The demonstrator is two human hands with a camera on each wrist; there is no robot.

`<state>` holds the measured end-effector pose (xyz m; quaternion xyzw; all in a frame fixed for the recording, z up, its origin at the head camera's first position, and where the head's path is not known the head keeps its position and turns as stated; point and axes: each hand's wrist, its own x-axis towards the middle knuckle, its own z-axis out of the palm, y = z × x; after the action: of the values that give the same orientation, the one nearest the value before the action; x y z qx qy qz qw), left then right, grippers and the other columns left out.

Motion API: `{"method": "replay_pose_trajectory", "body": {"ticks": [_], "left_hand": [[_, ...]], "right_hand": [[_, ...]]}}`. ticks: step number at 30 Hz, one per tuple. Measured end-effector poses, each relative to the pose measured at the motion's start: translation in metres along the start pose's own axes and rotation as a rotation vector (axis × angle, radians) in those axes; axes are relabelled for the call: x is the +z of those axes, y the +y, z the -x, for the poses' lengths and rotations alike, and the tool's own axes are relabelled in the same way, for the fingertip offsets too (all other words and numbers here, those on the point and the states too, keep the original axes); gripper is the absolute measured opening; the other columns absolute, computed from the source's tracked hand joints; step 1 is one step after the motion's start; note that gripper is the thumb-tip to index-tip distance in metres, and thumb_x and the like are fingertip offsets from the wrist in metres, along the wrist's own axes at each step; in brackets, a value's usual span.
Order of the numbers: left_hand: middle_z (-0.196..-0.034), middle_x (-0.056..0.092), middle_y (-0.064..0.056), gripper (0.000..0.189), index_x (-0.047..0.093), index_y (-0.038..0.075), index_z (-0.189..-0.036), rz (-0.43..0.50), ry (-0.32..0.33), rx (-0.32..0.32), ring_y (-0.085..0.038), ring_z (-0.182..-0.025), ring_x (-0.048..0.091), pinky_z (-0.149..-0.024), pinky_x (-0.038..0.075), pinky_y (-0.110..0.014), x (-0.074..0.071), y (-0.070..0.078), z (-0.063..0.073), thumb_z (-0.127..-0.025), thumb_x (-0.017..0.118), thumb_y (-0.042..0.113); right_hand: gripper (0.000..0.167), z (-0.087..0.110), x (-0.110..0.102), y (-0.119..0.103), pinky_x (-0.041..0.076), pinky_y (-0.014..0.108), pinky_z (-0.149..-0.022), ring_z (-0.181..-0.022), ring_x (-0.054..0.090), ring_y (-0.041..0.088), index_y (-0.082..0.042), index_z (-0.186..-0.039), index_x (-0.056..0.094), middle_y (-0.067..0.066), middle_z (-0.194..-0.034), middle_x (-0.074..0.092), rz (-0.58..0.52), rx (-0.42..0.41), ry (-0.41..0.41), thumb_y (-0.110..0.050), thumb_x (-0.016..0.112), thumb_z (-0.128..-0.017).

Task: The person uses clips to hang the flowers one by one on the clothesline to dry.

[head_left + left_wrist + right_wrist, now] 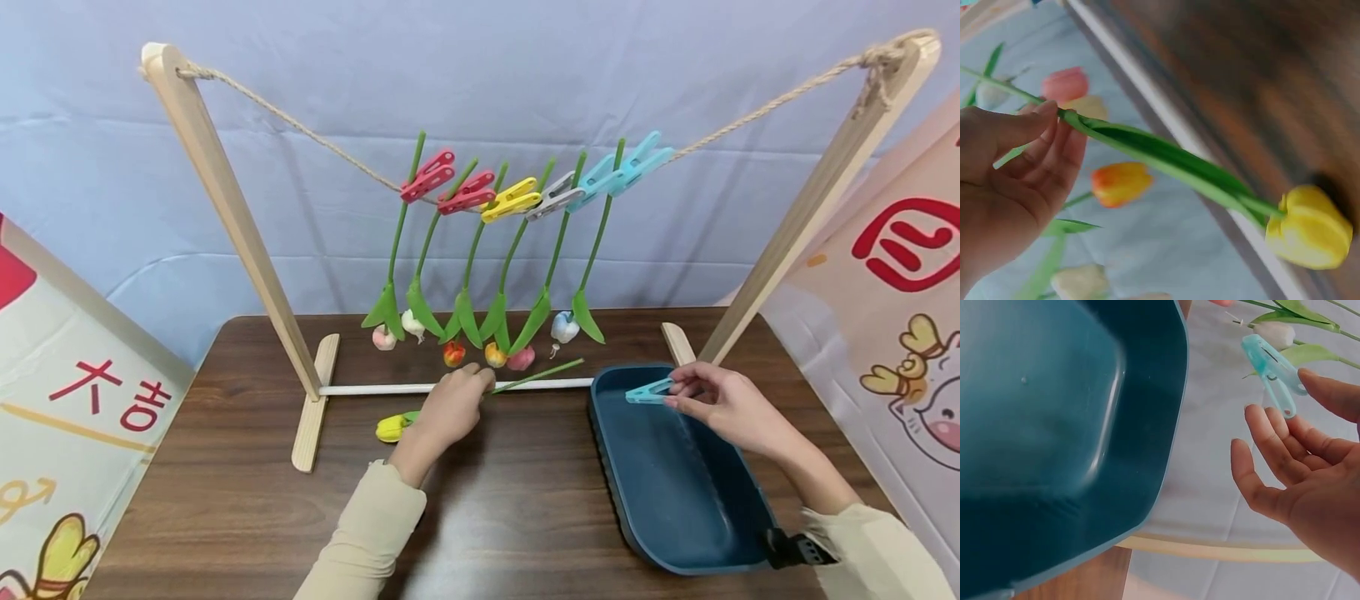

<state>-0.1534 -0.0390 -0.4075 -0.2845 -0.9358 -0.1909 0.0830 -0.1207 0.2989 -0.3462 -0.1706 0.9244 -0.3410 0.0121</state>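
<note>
My left hand [452,407] pinches the green stem of a yellow artificial tulip [1310,228] between thumb and fingers, over the table in front of the rack. The yellow bloom hangs to the left in the head view and the bare stem end points right. In my right hand [731,406], thumb and fingertips hold a light blue clothespin [1272,372] by its handles, over the far end of a dark blue tray [675,492]. Several artificial tulips hang bloom-down from a rope [300,125], clipped by pink, yellow, grey and light blue clothespins [513,200].
Wooden posts [232,217] on flat feet hold up the rope at both sides. A white rod [382,389] runs low between them, behind my left hand. The tray stands on the right of the brown wooden table [225,500]. Pale cloth [480,75] hangs behind.
</note>
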Motion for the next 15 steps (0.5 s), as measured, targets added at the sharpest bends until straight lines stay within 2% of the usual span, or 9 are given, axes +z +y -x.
{"method": "replay_pose_trajectory", "body": {"ticks": [9,15], "left_hand": [[-0.08,0.058,-0.005,0.014,0.06,0.005,-0.089,0.153,0.116,0.062,-0.02,-0.076,0.058,-0.066,0.047,-0.031,-0.02,0.034,-0.028,-0.082,0.056,-0.008],[-0.088,0.059,-0.006,0.013,0.061,0.003,-0.095,0.218,0.135,0.04,-0.017,-0.08,0.059,-0.071,0.047,-0.03,-0.034,0.051,-0.05,-0.086,0.055,-0.005]], "right_hand": [[0.027,-0.003,0.0,-0.004,0.046,0.023,-0.058,-0.071,0.056,0.006,0.007,-0.106,0.057,0.005,-0.085,0.062,0.006,-0.004,-0.007,-0.009,0.064,-0.085],[0.028,-0.003,0.0,-0.003,0.046,0.024,-0.059,-0.071,0.056,0.006,0.007,-0.107,0.057,0.004,-0.085,0.061,0.013,0.006,-0.028,-0.01,0.064,-0.085]]}}
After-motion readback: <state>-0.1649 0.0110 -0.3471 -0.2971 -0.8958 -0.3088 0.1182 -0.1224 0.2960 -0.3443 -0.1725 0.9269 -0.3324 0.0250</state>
